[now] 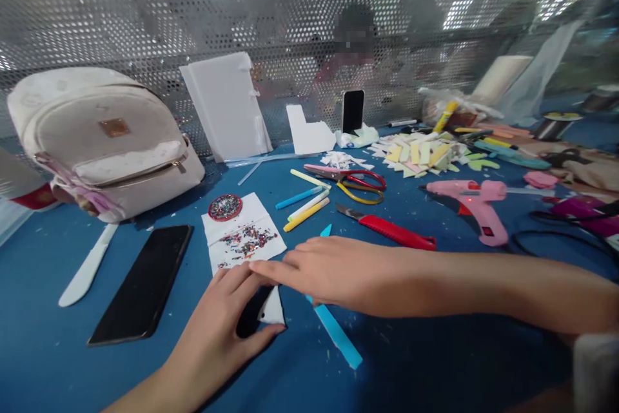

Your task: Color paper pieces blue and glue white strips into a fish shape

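A creased white paper (278,236) lies on the blue table, scattered with small multicoloured bits (249,241). A red-rimmed round piece (225,207) full of similar bits sits on its upper left corner. My left hand (225,316) spans the paper's lower end, its fingers over the top and its thumb by the near corner. My right hand (329,268) lies palm down with the index finger stretched out to the paper, touching the left fingertips. Beneath the right hand runs a bright blue strip (338,336). What lies under the fingertips is hidden.
Left are a black phone (142,284), a white plastic knife (87,265) and a pale backpack (106,142). Pens (307,213), scissors (358,182), a red cutter (396,231) and a pink glue gun (476,200) lie beyond my right arm. Paper scraps (420,150) are behind.
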Demonstrator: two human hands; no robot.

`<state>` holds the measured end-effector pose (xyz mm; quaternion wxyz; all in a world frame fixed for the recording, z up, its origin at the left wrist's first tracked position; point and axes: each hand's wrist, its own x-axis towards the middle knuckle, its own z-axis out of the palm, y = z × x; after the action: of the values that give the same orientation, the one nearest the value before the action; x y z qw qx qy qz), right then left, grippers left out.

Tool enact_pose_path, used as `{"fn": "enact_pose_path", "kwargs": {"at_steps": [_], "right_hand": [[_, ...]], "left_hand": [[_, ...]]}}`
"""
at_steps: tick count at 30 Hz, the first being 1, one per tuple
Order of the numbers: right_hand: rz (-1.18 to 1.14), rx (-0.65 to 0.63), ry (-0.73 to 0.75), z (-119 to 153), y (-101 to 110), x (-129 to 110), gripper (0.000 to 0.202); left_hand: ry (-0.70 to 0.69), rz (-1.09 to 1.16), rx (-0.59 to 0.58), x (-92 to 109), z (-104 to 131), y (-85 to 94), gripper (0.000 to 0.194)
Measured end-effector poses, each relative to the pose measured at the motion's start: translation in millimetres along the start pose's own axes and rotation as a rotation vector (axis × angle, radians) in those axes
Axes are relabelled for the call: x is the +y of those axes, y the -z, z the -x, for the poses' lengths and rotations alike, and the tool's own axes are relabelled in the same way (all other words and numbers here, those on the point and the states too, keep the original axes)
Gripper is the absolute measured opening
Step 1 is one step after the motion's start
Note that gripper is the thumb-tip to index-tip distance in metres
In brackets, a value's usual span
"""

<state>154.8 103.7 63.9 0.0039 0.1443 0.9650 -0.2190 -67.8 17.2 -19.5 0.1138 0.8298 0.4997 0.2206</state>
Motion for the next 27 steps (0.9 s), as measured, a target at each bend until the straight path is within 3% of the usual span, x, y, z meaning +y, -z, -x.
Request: {"fn": "enact_pose_path", "kwargs": {"at_steps": [3,10,14,20,27], "right_hand": [[0.080,-0.043,0.034,6,2,-3,0.078],[0.128,0.033,0.055,9,-6,-4,0.072],[0.161,-0.071,0.028,0,-5,-4,0.073],[0.270,-0.065,-0.001,-8,-3,0,0.030],[0.167,0.012,-0.007,-8,-4,5,0.033]], "left_hand": [[0.003,-0.002,0.020,-1,2,-0.8,0.056],[0.008,0.016,0.013,-4,2,-1.8,0.055],[0.032,0.038,0.010,-2,1,0.1,0.053],[0.070,0.079,-0.043,2,-1,4.7,0.036],[0.093,0.108,-0.069,0,1,4.4,0.038]]}}
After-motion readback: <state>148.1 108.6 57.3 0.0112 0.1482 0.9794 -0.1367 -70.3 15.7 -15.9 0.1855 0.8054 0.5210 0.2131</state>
